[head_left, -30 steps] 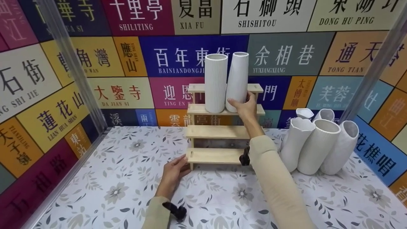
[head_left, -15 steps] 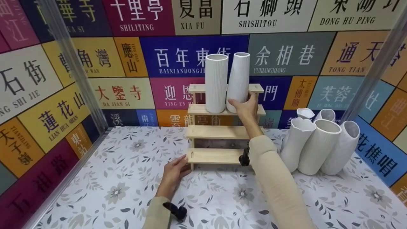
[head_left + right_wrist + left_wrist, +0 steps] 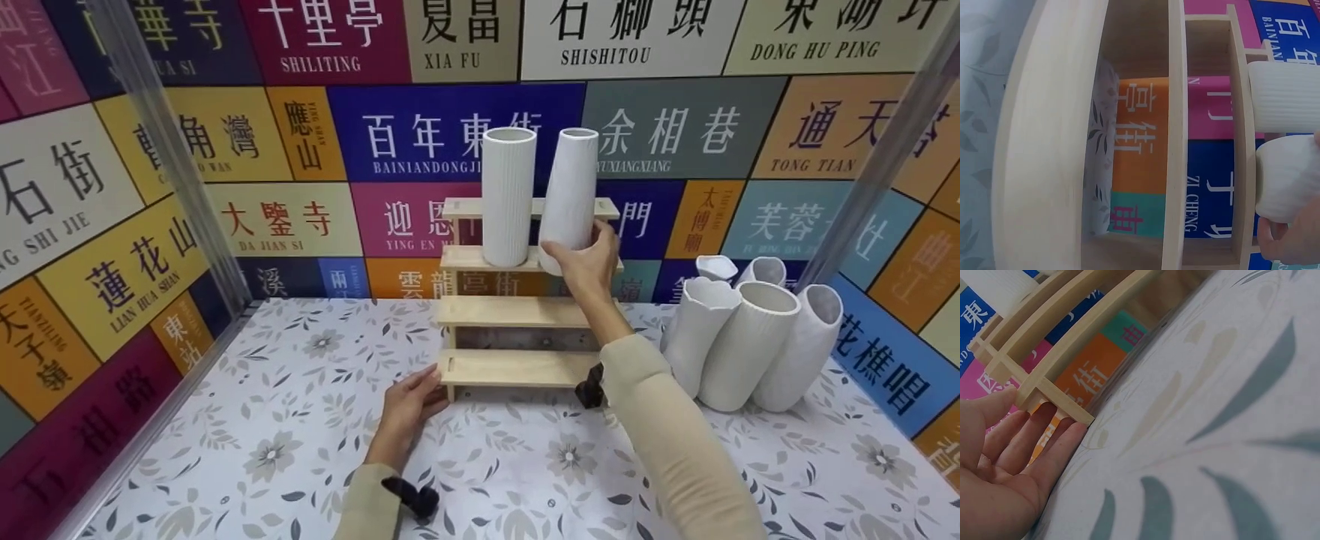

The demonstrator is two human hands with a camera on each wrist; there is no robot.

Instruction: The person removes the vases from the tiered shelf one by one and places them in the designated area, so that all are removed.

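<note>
A wooden four-tier stepped stand (image 3: 517, 367) rises at the back middle of the table. My left hand (image 3: 409, 409) holds its lower left corner, thumb (image 3: 1002, 396) at the end of the bottom tier and fingers beneath. Higher up, my right hand (image 3: 589, 262) grips the lower part of a smooth white tapered vase (image 3: 574, 176). The vase leans slightly right, its base in front of the second tier from the top. To its left, a ribbed white cylinder vase (image 3: 510, 195) stands upright on that same tier, a narrow gap between them. The right wrist view shows both vase bottoms close to that tier's edge.
Several white vases stand clustered on the right of the table, among them a wavy-rimmed vase (image 3: 701, 330), a wide-mouthed vase (image 3: 750, 352) and a dimpled vase (image 3: 802, 360). A printed sign wall (image 3: 457, 142) stands behind. Floral cloth (image 3: 300, 450) covers the table.
My right hand has shifted the tapered vase right and a little downward, widening the gap to the ribbed vase; it now tilts slightly right. My left hand has stayed at the stand's corner.
</note>
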